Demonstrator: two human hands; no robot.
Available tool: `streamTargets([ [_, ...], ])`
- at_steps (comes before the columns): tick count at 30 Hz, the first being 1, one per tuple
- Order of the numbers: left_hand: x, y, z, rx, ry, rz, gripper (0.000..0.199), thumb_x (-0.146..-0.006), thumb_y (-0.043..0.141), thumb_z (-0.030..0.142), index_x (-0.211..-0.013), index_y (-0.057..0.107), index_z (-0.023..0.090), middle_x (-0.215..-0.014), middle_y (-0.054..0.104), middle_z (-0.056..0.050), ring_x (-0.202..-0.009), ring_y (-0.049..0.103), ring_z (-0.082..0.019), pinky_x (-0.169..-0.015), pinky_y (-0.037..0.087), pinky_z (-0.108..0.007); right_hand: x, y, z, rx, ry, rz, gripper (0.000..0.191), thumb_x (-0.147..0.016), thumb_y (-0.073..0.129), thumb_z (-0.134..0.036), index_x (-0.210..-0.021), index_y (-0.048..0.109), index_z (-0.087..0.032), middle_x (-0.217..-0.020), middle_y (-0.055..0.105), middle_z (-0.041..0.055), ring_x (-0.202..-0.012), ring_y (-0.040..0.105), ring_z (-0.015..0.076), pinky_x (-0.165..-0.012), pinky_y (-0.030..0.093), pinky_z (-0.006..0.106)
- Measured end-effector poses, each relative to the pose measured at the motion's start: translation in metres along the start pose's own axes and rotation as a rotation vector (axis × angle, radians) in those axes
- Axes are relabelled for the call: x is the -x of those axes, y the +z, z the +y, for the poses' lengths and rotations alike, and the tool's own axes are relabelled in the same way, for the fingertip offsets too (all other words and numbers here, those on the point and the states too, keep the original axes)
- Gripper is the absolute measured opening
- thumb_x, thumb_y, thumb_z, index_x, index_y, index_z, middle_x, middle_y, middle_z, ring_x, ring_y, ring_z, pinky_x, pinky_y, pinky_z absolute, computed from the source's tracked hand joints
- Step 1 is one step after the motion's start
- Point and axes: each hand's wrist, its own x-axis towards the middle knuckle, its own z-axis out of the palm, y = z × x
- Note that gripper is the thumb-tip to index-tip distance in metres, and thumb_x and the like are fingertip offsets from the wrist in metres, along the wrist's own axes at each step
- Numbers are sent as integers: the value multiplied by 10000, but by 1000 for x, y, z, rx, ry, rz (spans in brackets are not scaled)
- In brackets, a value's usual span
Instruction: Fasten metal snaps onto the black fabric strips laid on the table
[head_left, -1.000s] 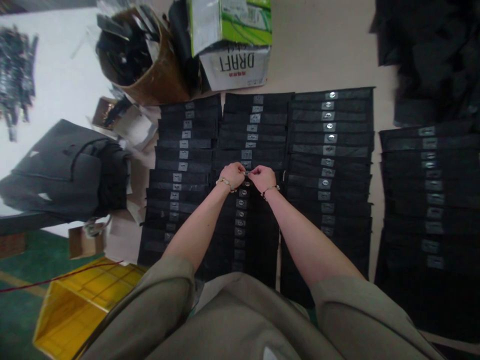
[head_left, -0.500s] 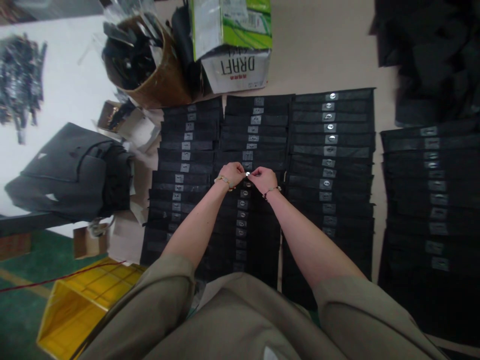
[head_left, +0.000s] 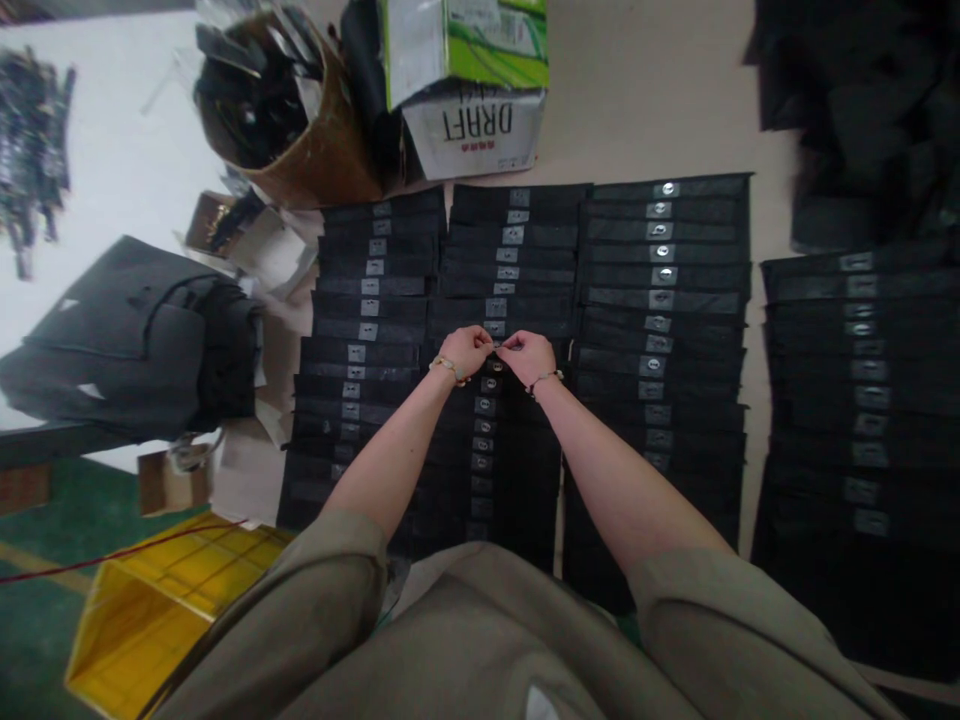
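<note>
Rows of overlapping black fabric pieces [head_left: 525, 490] cover the table, each with a small grey patch [head_left: 485, 405] that on many pieces carries a shiny round metal fitting [head_left: 654, 365]. Over the middle column my left hand [head_left: 466, 352] and my right hand [head_left: 527, 357] meet, fingertips almost touching. Both are closed in a pinch on a tiny metal fitting [head_left: 496, 346] at one patch. My fingers partly hide it, so its exact shape does not show. The fabric beneath my hands lies flat.
At the back stand a brown round bin [head_left: 330, 150] of dark parts and a printed carton [head_left: 480, 135]. Folded dark fabric [head_left: 127, 340] lies left, beside small open boxes [head_left: 206, 225]. More black cloth [head_left: 862, 120] is heaped back right. A yellow crate [head_left: 150, 620] stands lower left.
My hands keep nearly the same place and pinch. The metal fitting between them shone brightly before and now shows less. The view has shifted slightly.
</note>
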Motion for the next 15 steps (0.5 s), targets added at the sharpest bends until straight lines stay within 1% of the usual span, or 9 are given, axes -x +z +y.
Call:
streamTargets([
  [3, 2, 2, 3, -16, -19, 27, 125, -844, 644, 273, -903, 733, 208, -874, 749, -28, -825, 675, -170, -775, 496, -268, 0, 0, 0, -9, -7, 4, 153, -729, 731, -337, -788, 770, -201, -794, 742, 5, -762, 661, 155, -695, 457, 240],
  [7, 2, 2, 6, -34, -21, 30, 121, -853, 634, 279, -904, 727, 222, -888, 753, -24, -850, 682, -177, -785, 498, -266, 0, 1, 1, -10, -10, 10, 162, -744, 706, -337, -802, 777, -203, -801, 744, 8, -756, 655, 156, -696, 454, 245],
  [15, 2, 6, 13, -84, -62, 60, 109, -849, 596, 234, -876, 700, 220, -926, 765, -58, -930, 700, -220, -824, 500, -300, 0, -1, 0, 6, -19, 3, 179, -766, 688, -344, -815, 786, -203, -800, 745, 15, -736, 637, 155, -695, 449, 250],
])
